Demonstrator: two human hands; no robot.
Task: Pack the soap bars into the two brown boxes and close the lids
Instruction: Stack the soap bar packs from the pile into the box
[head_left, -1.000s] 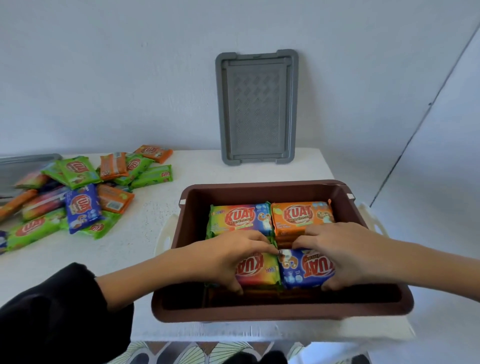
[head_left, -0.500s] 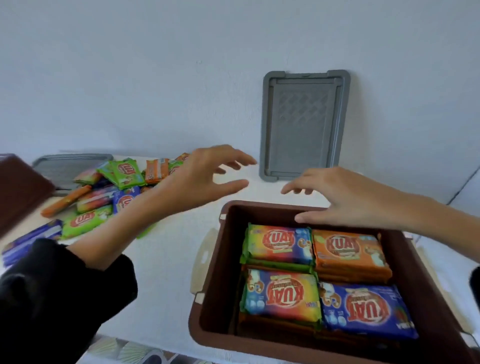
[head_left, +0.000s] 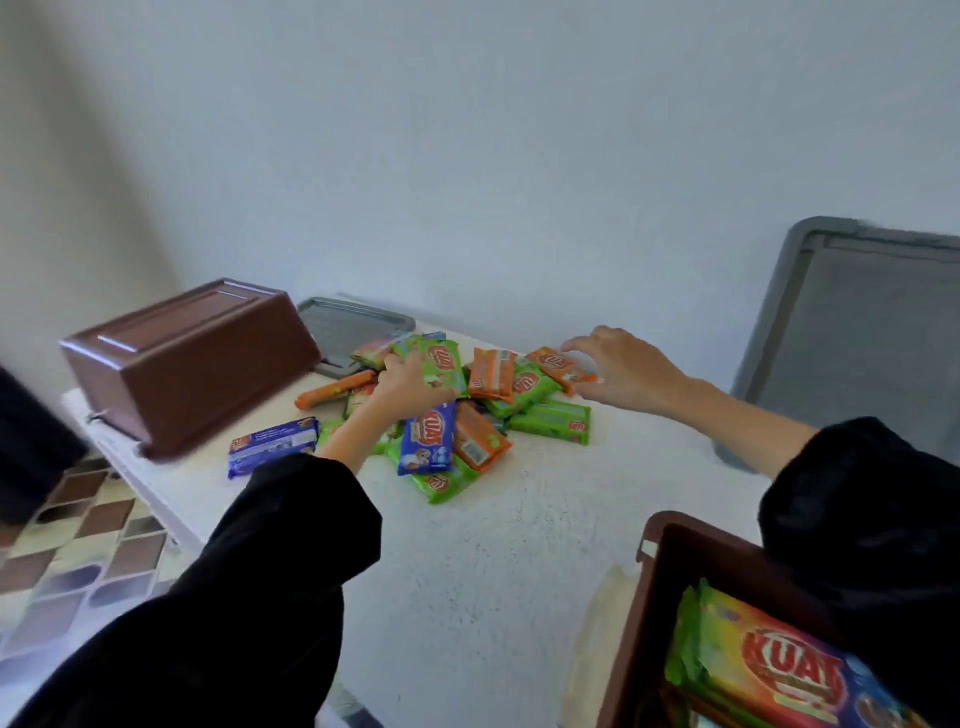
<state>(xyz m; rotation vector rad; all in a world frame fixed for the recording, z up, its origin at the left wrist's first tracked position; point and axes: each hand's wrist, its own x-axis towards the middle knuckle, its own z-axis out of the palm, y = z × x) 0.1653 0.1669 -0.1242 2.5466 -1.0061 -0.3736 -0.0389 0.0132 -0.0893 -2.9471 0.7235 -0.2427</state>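
A person's left hand presses into a heap of wrapped soap bars on the white counter; whether it grips one cannot be told. The right hand hovers open over an orange bar. One brown box sits part-filled nearby, another brown box overturned beyond the heap.
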